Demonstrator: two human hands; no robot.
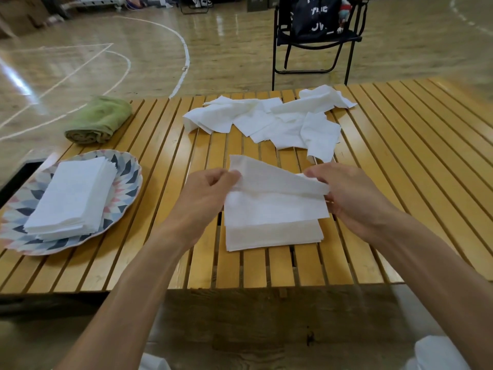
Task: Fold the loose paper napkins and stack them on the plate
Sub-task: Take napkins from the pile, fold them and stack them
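Observation:
A white paper napkin is half folded over in front of me, held a little above a small pile of folded napkins on the slatted table. My left hand pinches the napkin's left edge. My right hand pinches its right edge. A heap of loose, crumpled napkins lies further back at the table's middle. On the left, a patterned plate carries a neat stack of folded napkins.
A rolled green towel lies at the table's far left. The yellow slatted table ends close to my body. Behind the table stands a black folding chair with a dark bag on it, on a gym floor.

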